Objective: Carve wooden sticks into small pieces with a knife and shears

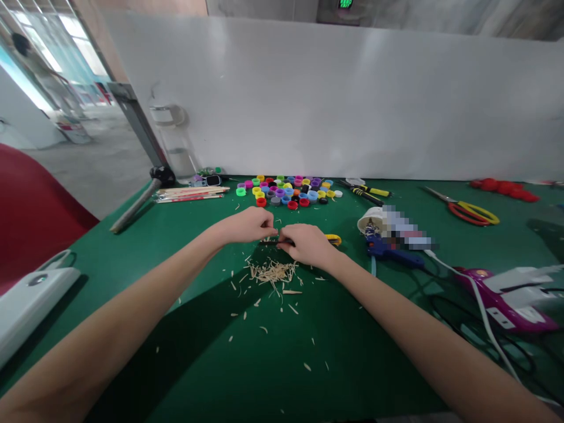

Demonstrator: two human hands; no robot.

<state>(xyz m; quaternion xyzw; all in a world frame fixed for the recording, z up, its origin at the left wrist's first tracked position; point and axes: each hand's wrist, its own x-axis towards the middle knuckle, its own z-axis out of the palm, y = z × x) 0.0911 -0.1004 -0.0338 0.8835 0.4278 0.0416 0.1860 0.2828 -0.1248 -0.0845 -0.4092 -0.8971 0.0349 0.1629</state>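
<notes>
My right hand (306, 244) is closed around a utility knife; its yellow handle end (333, 239) sticks out on the right, and a thin dark strip like its blade shows to the left of my fingers. My left hand (251, 224) is closed in a pinch just left of it, above that strip. Whatever its fingertips hold is too small or hidden to tell. Below both hands lies a small heap of pale wood slivers (273, 271) on the green table (282, 358), with loose bits scattered around it.
Colourful bottle caps (288, 192) lie at the back, with packed wooden sticks (191, 194) to their left. On the right are pliers (363, 191), scissors (469, 210), a blue glue gun (392, 251) by a white cup, and a purple power strip (506, 299) with cables. A white box (37, 305) stands left.
</notes>
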